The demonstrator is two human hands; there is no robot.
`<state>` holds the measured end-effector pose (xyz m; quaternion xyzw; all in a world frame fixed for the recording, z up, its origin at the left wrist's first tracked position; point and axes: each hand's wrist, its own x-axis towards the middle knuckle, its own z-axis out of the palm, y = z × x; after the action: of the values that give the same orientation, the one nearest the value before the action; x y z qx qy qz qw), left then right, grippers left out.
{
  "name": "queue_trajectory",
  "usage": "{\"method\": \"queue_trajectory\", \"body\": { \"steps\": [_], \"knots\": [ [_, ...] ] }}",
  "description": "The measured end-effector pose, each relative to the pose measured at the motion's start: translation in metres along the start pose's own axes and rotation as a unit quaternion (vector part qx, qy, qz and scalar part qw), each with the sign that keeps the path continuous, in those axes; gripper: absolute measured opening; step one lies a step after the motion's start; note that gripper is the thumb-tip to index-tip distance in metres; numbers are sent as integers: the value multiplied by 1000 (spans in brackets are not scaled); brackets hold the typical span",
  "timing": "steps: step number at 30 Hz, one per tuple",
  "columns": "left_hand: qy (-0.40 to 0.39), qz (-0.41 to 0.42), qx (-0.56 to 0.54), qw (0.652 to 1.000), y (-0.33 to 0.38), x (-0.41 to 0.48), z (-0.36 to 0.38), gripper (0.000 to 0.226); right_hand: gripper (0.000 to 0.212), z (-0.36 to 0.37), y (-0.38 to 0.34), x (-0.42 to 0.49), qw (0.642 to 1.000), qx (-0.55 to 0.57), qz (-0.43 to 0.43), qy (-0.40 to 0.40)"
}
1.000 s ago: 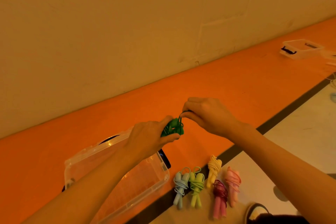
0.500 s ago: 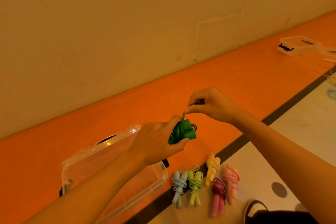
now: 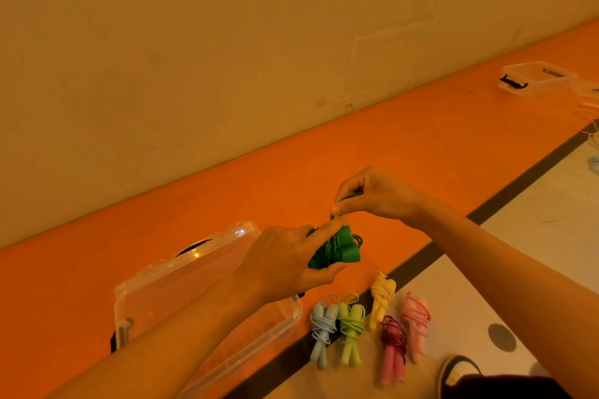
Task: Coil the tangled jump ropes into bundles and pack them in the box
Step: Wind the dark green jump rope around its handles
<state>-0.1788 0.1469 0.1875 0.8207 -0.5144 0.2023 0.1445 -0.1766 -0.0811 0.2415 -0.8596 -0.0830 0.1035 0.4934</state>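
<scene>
My left hand (image 3: 287, 264) grips a dark green jump rope bundle (image 3: 337, 248) by its handles, above the orange floor. My right hand (image 3: 372, 196) pinches the green cord just above the bundle, pulling it taut. A clear plastic box (image 3: 168, 288) lies open on the floor under my left forearm. Several coiled bundles lie in a row to its right: light blue (image 3: 322, 327), lime green (image 3: 350, 327), yellow (image 3: 381, 296), dark red (image 3: 393, 345) and pink (image 3: 416, 324).
A beige wall rises behind the orange strip. A dark line (image 3: 505, 201) divides orange floor from pale floor. A second clear box (image 3: 536, 78) sits far right, with loose cord (image 3: 594, 139) near it. My shoe (image 3: 457, 372) shows at the bottom right.
Both hands have dropped lower and to the right with the green bundle. My right hand has drawn the cord up and away from the bundle.
</scene>
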Motion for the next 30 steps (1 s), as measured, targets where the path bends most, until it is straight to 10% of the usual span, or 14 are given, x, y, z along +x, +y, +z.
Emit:
{"method": "queue_trajectory", "body": {
  "steps": [30],
  "knots": [
    [55,-155,-187,969,-25,-2,-2,56,23,11,-4,-17,983,45,-72,160]
  ]
}}
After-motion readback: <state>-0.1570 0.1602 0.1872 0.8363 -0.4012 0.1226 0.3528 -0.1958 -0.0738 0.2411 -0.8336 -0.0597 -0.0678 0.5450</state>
